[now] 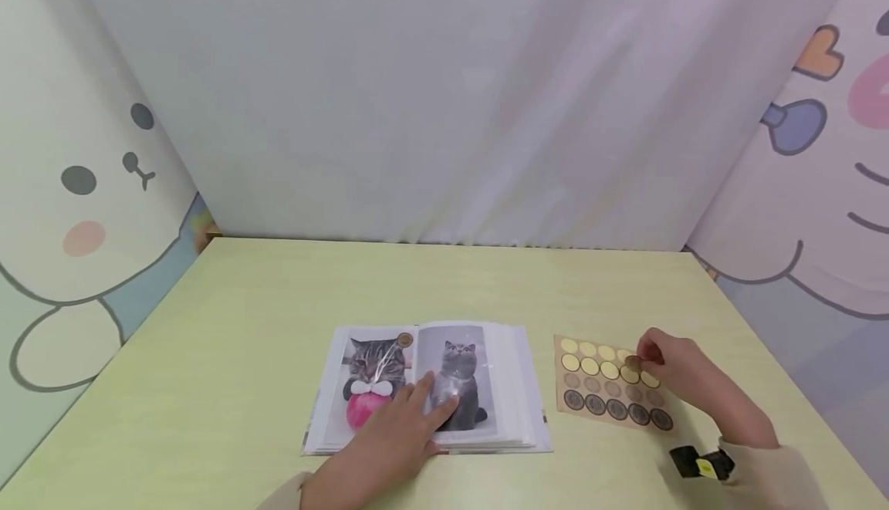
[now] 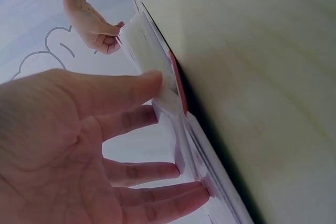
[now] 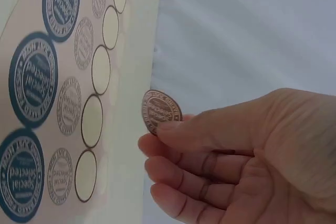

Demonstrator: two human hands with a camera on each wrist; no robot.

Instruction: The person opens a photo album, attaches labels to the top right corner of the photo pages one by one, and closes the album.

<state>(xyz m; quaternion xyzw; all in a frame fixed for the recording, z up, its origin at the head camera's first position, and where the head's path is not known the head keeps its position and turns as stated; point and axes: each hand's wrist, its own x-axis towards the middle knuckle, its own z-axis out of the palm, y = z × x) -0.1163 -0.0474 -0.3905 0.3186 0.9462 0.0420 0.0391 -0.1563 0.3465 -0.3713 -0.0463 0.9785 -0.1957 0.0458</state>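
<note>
An open photo album (image 1: 515, 386) lies on the table, showing a tabby cat photo (image 1: 375, 359) on the left page and a grey cat photo (image 1: 460, 386) on the right. My left hand (image 1: 392, 437) rests across its middle, fingers spread and fairly straight on the pages. My right hand (image 1: 684, 371) pinches a round brown sticker (image 3: 160, 111) between thumb and forefinger, its "Special Selected" print visible in the right wrist view. That hand is over the upper right of a brown sticker sheet (image 1: 563, 390). A similar round sticker (image 1: 405, 339) sits at the tabby photo's top right corner.
Rows of round stickers fill the sheet's lower half, with dark ones (image 1: 595, 404) along the near edge; pale yellow circles (image 1: 588, 349) show in its upper rows. Behind the pale green table (image 1: 229, 356) hangs a white curtain (image 1: 389, 101). Cartoon-printed panels (image 1: 69, 109) flank both sides.
</note>
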